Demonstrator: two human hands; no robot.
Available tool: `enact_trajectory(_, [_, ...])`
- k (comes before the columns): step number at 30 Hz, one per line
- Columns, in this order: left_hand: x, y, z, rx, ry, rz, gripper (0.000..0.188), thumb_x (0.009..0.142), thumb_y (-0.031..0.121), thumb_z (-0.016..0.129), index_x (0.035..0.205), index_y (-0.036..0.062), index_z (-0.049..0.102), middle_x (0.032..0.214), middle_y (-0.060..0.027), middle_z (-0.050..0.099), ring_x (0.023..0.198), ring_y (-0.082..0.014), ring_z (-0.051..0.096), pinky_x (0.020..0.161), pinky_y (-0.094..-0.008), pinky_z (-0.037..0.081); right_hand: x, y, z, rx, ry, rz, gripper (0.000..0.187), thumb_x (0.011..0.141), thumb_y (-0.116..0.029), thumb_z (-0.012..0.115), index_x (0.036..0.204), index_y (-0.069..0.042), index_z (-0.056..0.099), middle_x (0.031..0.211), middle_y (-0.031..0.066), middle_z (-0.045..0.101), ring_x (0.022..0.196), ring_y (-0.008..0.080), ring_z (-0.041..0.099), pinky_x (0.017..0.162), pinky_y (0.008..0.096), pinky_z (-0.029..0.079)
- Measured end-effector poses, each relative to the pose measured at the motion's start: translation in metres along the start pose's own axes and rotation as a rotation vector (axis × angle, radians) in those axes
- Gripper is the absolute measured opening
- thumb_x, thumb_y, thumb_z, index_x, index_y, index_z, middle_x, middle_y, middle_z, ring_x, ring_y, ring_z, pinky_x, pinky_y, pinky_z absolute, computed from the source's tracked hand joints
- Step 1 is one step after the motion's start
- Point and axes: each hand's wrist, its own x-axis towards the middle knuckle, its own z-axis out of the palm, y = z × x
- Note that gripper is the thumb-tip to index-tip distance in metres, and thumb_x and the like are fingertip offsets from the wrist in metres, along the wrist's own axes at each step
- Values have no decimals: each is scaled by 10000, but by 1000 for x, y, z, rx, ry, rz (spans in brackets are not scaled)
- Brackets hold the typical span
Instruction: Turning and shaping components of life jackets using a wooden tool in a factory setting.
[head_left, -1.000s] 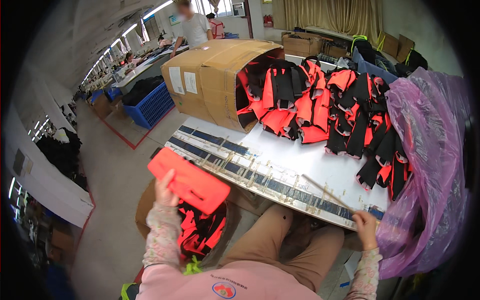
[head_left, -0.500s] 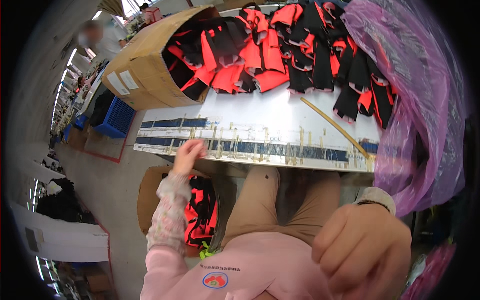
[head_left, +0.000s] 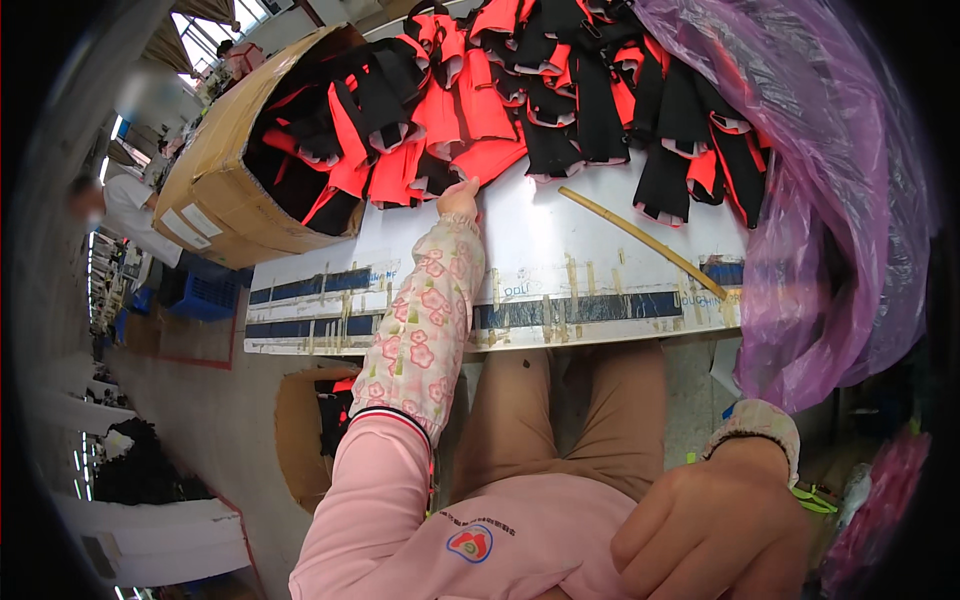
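My left hand (head_left: 459, 199) reaches across the table to the near edge of a heap of black and coral-red fabric pieces (head_left: 497, 105). Its fingers close on the lower edge of a coral-red and black fabric piece (head_left: 490, 157) at the front of the heap. Close in front of my body, low on the right, is my right hand (head_left: 712, 525), its back turned up and its fingers curled. Whatever lies under those fingers, if anything, is hidden.
A cardboard box (head_left: 215, 150) lies on its side at the table's left, fabric spilling from it. A wooden stick (head_left: 640, 240) rests on the white tabletop (head_left: 530, 235). Purple plastic sheeting (head_left: 800, 150) hangs at the right. Another open carton (head_left: 300, 440) stands below the table.
My left hand has moved forward and right from the table's front edge to the heap, closing on a fabric piece. The right hand stays low and curled. The view has shifted slightly.
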Motion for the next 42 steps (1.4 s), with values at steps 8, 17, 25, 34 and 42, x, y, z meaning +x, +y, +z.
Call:
enact_trajectory(8, [-53,23,-36,-157,-168,223,158,781,155,674,867,43,603,597,43,489,468,-63,413,448,-239,340,-10,-1,-18,45,-206,-70,208,883,-157,492,961,-45,649,561,15,408,417,135,398,389,261,283])
enact_trajectory(17, [-200,-11,-151,-787,-200,-245,103,852,172,573,852,83,522,538,31,401,465,-94,378,543,-287,387,-76,52,-18,-17,250,424,124,850,-22,498,773,21,586,639,81,564,533,163,549,531,269,438])
enact_trajectory(25, [-328,-60,-154,-1293,-333,-848,153,790,109,569,700,95,446,535,-11,323,509,-131,342,579,-278,350,-156,241,-41,141,939,812,418,920,-329,457,1249,-73,427,1133,78,540,1021,159,527,776,288,465])
enact_trajectory(34, [-353,-42,-144,-1519,-723,-872,231,832,169,548,633,61,505,531,9,383,469,-102,348,555,-249,345,-123,271,-72,546,814,644,419,894,-405,481,1146,-70,504,1052,50,578,937,178,542,833,320,423])
enact_trajectory(42, [-298,-75,-144,-821,-632,-591,354,879,433,478,731,113,503,642,-19,485,532,-159,478,627,-365,487,-67,224,-110,-230,917,804,280,852,-246,575,994,-6,551,824,53,597,759,133,579,674,283,478])
